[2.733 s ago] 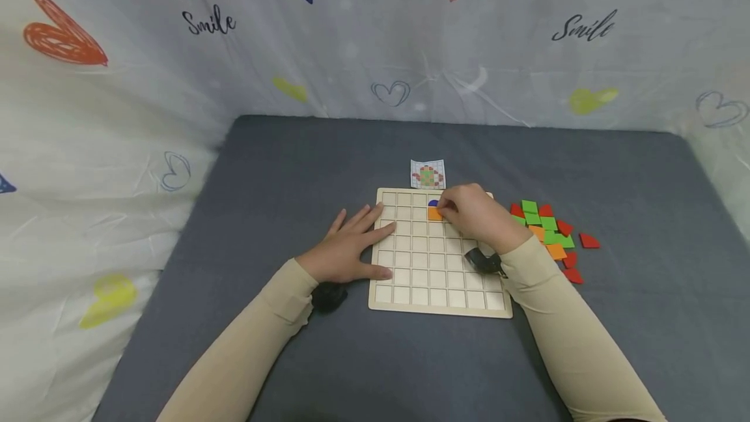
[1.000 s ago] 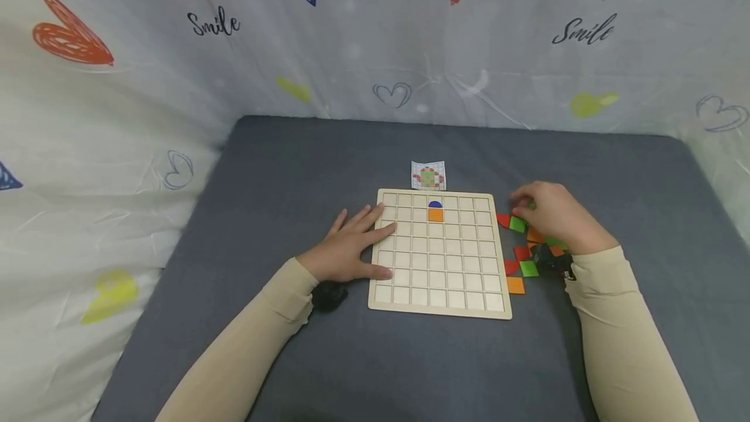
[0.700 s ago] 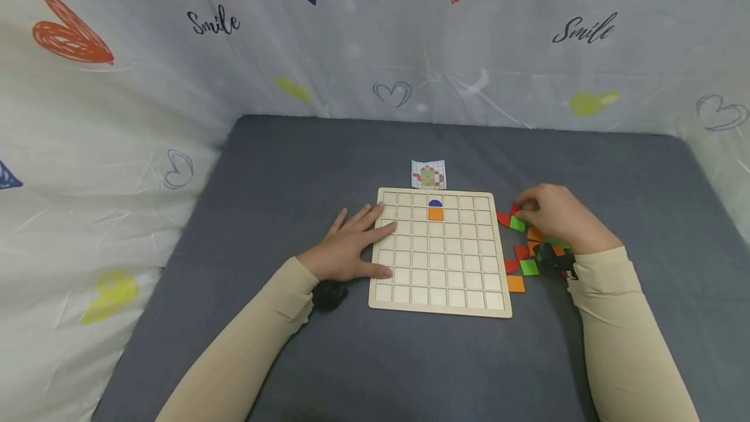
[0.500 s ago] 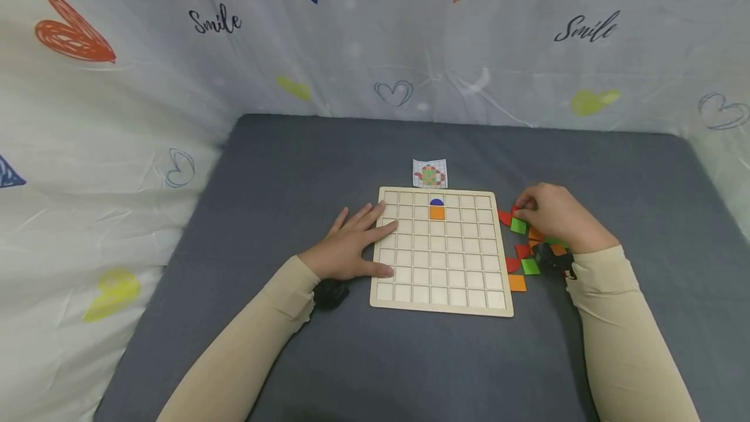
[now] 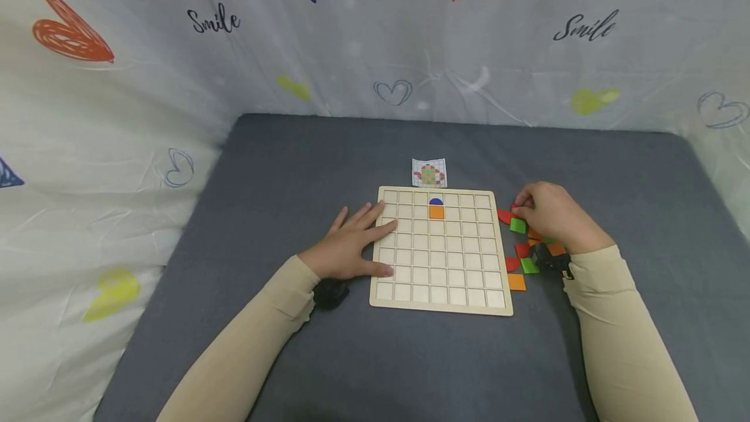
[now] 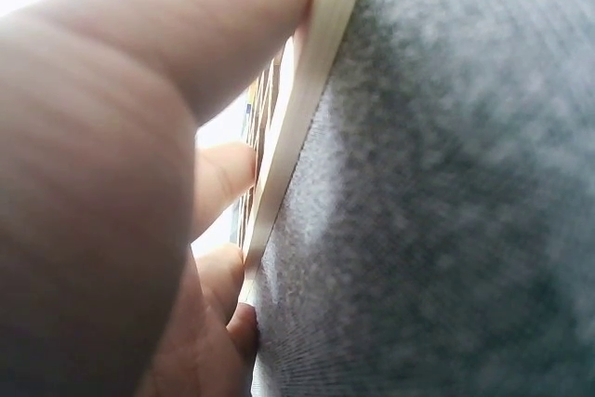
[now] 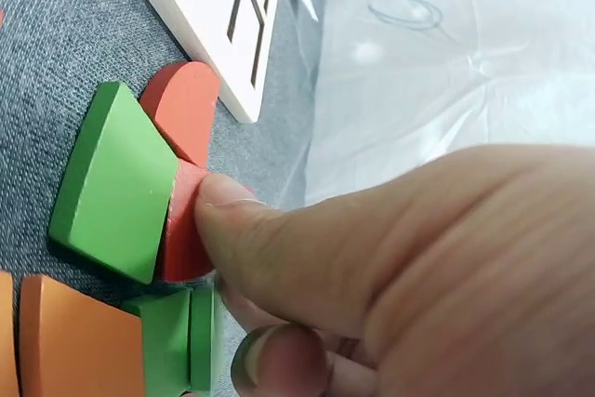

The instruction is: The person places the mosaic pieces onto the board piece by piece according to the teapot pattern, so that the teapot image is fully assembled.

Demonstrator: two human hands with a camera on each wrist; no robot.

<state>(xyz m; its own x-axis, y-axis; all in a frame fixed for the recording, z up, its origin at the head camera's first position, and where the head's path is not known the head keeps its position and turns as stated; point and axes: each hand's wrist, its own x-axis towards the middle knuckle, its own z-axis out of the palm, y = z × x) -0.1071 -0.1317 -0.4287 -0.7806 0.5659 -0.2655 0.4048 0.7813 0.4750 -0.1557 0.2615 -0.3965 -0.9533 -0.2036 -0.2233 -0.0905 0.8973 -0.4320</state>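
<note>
A pale wooden grid board lies on the grey cloth. In its top row sits a blue half-round piece, with an orange square right below it. My left hand rests with spread fingers on the board's left edge. To the right of the board, my right hand pinches a small red block, with the thumb on its face in the right wrist view. A green block touches that red block, and a red rounded block lies beside it, against the board.
A small printed pattern card lies just behind the board. More loose pieces, among them an orange one and a green one, lie along the board's right side, partly under my right wrist. A printed curtain hangs behind.
My right hand has left the blue piece on the board and moved right to the loose pieces. A green piece showed at its fingertips one second ago; now a red one does. My left hand stays.
</note>
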